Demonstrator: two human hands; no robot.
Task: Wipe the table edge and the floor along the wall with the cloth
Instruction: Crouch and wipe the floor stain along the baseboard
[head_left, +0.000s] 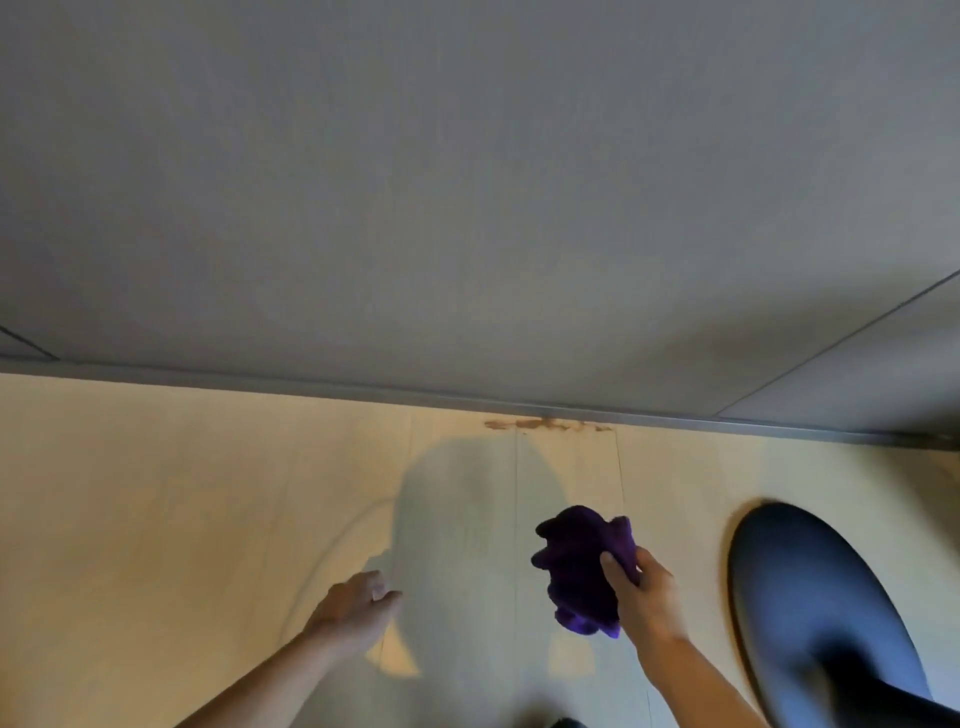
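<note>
In the head view, the right hand (641, 597) holds a bunched purple cloth (584, 569), its thumb pressed across the front of the fabric and the other fingers closed behind it. The cloth sits in the air above the pale wood-look floor (182, 493), nearer the camera than the baseboard (363, 392); whether it touches the floor cannot be told. Folds of the cloth stick out above and below the grip.

Taking the cloth as landmark, the left hand (358, 608) lies to its left, well apart from it, empty, with the fingers loosely together and slightly curled, pointing towards the cloth. Whether it rests on the floor or hangs just over it cannot be told. Both forearms are bare and run out of the bottom edge of the picture.

Beyond the cloth, a brownish stain (545, 425) marks the floor right against the grey baseboard, roughly in line with the cloth. Above the baseboard rises a plain grey wall (467, 182) that fills the upper half of the view. A soft shadow (457, 499) falls on the floor between the stain and the two hands. To the right of the cloth, a dark rounded shape, apparently a shoe (810, 603), is blurred.
</note>
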